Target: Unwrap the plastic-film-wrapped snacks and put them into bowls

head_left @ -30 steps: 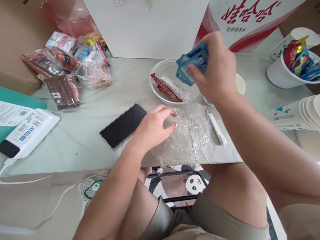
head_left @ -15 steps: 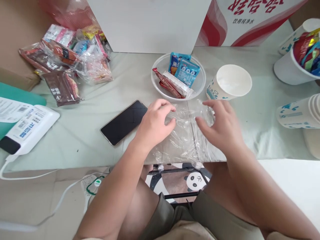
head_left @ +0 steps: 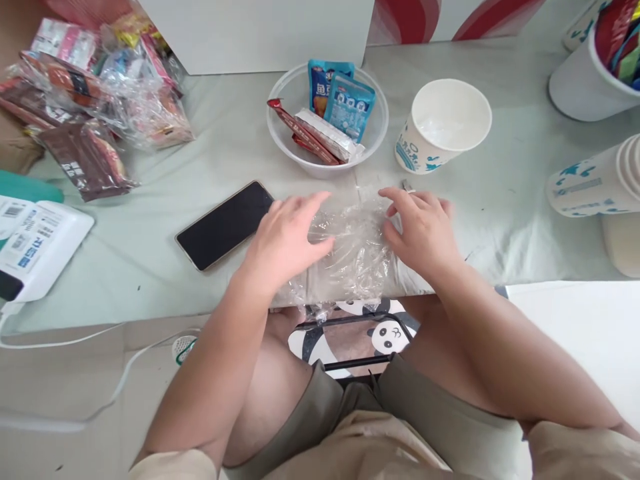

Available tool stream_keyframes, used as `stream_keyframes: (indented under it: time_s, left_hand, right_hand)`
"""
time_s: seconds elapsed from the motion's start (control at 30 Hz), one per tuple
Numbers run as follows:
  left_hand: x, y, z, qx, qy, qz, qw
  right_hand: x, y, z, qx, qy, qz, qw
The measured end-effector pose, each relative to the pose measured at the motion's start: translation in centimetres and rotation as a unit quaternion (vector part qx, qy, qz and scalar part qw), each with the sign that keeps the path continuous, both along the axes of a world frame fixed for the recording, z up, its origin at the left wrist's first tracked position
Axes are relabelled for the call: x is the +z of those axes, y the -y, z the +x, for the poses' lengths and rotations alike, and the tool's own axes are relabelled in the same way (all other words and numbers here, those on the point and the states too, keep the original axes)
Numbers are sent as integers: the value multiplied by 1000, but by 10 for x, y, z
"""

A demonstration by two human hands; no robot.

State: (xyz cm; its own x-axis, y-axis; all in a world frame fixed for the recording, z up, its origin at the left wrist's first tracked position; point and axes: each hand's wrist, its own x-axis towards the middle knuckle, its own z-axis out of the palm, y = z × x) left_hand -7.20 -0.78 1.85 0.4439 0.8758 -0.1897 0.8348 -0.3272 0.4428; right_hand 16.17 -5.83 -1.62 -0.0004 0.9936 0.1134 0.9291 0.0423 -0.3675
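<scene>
A clear, crinkled plastic bag or film [head_left: 353, 257] lies flat at the table's front edge, between my two hands. My left hand [head_left: 287, 240] hovers over its left side, thumb and fingers apart, with nothing gripped. On the other side, my right hand [head_left: 423, 230] is curved with thumb and index finger separated near the film's right part; whether its fingertips touch the film I cannot tell. A dark-screened phone [head_left: 225, 223] rests left of my left hand. Behind the film stands a translucent bowl [head_left: 280, 143] holding blue pouches [head_left: 350, 107] and red-wrapped snack bars [head_left: 313, 143].
A white paper cup [head_left: 425, 143] with clear plastic inside stands right of the bowl. Packaged snacks [head_left: 90, 153] pile up at the left, near a white power bank [head_left: 60, 247] with a cable. Stacked paper cups [head_left: 590, 180] and a snack-filled tub [head_left: 575, 87] sit at the right.
The view has shifted, so the table things sit higher and further left. The film looks more bunched together between my hands. Both hands stay apart, fingers spread.
</scene>
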Motion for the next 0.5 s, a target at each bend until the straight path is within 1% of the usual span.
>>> stream_keyframes:
  time_s: [0.1,0.2,0.3,0.37,0.43,0.5]
  left_hand:
    - [1,-8,0,53,27,12,998]
    - [1,-14,-4,67,55,6,996]
    - [3,-15,-8,59,106,8,993]
    - [4,-15,-9,36,162,29,986]
    - [5,-14,-9,15,215,30,976]
    - [5,-14,-9,18,235,-3,972]
  right_hand:
    - [1,-5,6,1,-79,22,997]
    - [2,-9,11,-33,-189,42,981]
    - [4,-12,12,-91,-284,48,953]
    - [7,-13,10,-111,-344,36,932]
    - [11,-12,7,-95,-381,19,920]
    - [14,-11,2,-67,-385,28,920]
